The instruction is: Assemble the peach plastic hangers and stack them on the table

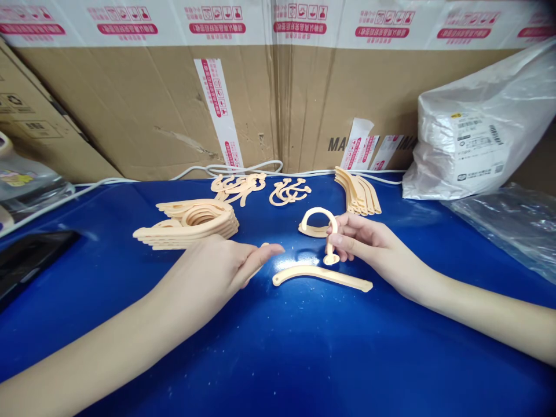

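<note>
My right hand (362, 236) pinches a beige plastic hanger hook (325, 212) by its stem, with the round curve up and the flat foot down. Closed in a fist with the thumb on top, my left hand (234, 260) grips a beige plastic piece (263, 252); only a sliver of it shows. Between the hands, a curved beige hanger arm (321, 274) with a hole at one end lies on the blue table (278, 347). Another curved beige part (313, 231) rests just behind the hook, partly covered by it.
Stacked beige hanger pieces (191, 226) stand at the left. Behind are two loose piles of hooks, one left (238, 186) and one centre (290, 192), and a row of arms (357, 194). A white plastic bag (473, 127), a black phone-like object (35, 260), cables and cardboard boxes (165, 104) border the table.
</note>
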Available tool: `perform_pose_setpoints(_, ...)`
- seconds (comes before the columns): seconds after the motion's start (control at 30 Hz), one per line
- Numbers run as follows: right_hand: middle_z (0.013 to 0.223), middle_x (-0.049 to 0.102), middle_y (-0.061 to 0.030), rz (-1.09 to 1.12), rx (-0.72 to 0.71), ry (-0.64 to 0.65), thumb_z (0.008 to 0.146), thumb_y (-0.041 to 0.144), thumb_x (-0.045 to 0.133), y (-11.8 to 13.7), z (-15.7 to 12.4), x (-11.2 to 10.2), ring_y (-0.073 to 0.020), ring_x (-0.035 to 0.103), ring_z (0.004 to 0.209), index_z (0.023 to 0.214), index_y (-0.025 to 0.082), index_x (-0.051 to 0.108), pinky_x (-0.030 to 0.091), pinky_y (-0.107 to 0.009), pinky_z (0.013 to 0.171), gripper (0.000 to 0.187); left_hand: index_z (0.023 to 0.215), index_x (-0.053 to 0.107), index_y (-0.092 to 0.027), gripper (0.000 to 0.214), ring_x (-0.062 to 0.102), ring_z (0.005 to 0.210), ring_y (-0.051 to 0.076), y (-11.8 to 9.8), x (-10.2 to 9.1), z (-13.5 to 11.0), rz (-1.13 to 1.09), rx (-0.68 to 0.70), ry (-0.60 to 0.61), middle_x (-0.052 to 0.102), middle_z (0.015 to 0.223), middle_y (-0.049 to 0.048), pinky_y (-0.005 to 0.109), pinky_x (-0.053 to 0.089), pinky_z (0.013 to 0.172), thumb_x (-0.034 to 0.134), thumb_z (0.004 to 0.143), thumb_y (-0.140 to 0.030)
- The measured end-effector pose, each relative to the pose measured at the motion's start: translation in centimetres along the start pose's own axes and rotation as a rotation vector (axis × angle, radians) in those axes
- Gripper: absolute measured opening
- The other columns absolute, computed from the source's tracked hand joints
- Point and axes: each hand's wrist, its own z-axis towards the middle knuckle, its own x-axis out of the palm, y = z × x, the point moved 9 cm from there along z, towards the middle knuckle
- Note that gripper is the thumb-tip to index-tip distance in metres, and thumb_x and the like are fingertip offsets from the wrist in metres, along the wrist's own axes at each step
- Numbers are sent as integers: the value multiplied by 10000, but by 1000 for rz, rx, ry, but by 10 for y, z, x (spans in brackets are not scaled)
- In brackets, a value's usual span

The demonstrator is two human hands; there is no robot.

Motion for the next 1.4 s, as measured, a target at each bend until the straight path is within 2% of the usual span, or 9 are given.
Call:
perform_pose_setpoints(0.13,724,610,34,1,0,3,887,367,630,0,-1,-1,-80,514,609,901,204,546,419,-235,587,184,471,330,-181,613,299,365,95,-1,2,1,78,45,-28,374,384,-23,269,191,447,243,976,-519)
perform_pose_setpoints(0.33,717,604,31,2,3,-1,885,379,630,-2,-2,-1,-84,512,610,906,203,546,416,-237,581,196,604,397,-191,436,419,429,113,-12,4,-2,140,234,-73,457,488,-33,268,209,477,272,989,-353)
perform_pose_setpoints(0.5,720,600,29,9,-5,1,882,365,635,1,-2,-1,-86,513,606,907,204,546,420,-240,586,185,747,383,-212,224,402,465,136,-26,4,-8,214,378,-132,443,550,-47,273,225,482,299,947,-268)
perform_pose_setpoints(0.73,721,594,32,41,-22,-2,872,328,653,5,-2,0,-84,508,603,913,207,551,418,-237,588,163,805,473,-198,356,466,585,145,-34,14,-12,231,505,-125,514,677,-13,273,289,544,227,1032,-318)
perform_pose_setpoints(0.9,750,626,29,100,-11,5,857,310,679,3,-1,-1,-79,519,612,937,207,566,430,-225,593,172,857,521,-195,353,457,619,157,-30,17,-8,289,468,-145,505,686,-10,274,281,548,255,1037,-342)
perform_pose_setpoints(1.1,742,646,25,190,60,-13,796,299,739,-1,-1,-3,-95,553,618,916,205,561,465,-248,630,235,840,453,-189,264,458,722,190,-29,26,-4,206,388,7,488,735,18,286,330,563,246,992,-245)
perform_pose_setpoints(1.23,749,650,24,234,87,-21,778,279,752,-3,-1,-3,-96,564,627,881,203,559,467,-251,645,231,837,443,-194,253,454,713,188,-31,29,-6,172,397,39,484,737,17,295,338,564,246,987,-245)
perform_pose_setpoints(1.4,762,654,23,268,94,-2,756,257,769,-4,0,1,-101,558,638,1041,215,593,472,-246,624,338,851,483,-188,337,472,696,186,-32,31,-8,158,424,23,495,737,17,290,312,535,218,1025,-305)
